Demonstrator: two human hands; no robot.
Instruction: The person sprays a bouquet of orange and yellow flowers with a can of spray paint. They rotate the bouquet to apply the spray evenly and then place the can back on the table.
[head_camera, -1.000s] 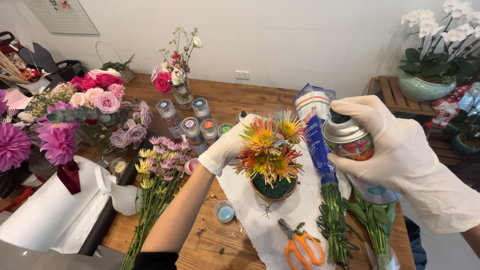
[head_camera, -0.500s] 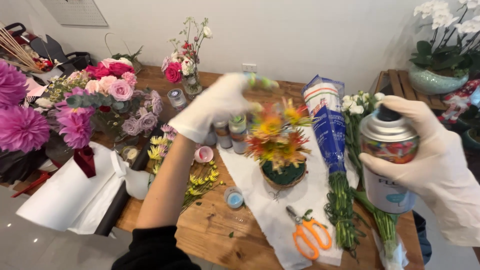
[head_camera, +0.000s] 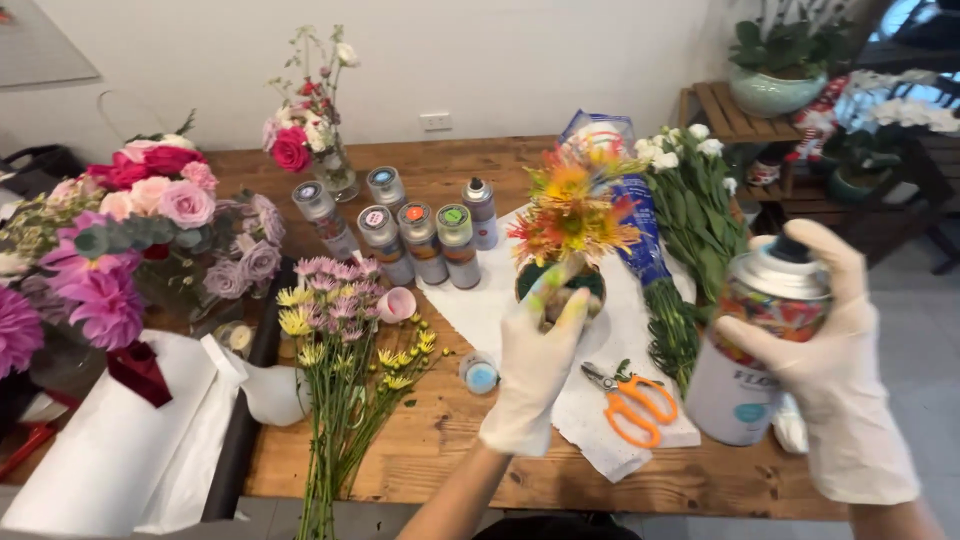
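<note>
- The right hand (head_camera: 835, 385), in a white glove, is wrapped around a spray can (head_camera: 752, 350), held upright at the right, with the forefinger on top of the nozzle.
- The left hand (head_camera: 535, 365), also gloved, has paint smears on the fingertips; its fingers close on the near side of a small dark green pot (head_camera: 560, 285).
- The pot stands on white paper (head_camera: 500, 300) on the wooden bench (head_camera: 420, 440) and holds a bunch of orange, yellow and red flowers (head_camera: 572, 212).
- The two hands are well apart, the can off to the right of the pot.
- Orange scissors (head_camera: 632, 400) lie on the paper between the hands.
- Six more spray cans (head_camera: 415, 235) stand in a cluster behind and left of the pot.
- A bundle of white flowers (head_camera: 690, 200) lies to the right of the pot, beside a blue sleeve (head_camera: 635, 215).
- Loose pink and yellow stems (head_camera: 345, 350) lie on the bench to the left.
- A pink and purple bouquet (head_camera: 130, 230) sits at the far left, and a glass vase of roses (head_camera: 315, 140) stands at the back.
- A small blue cap (head_camera: 481, 376) rests just left of the left hand.
</note>
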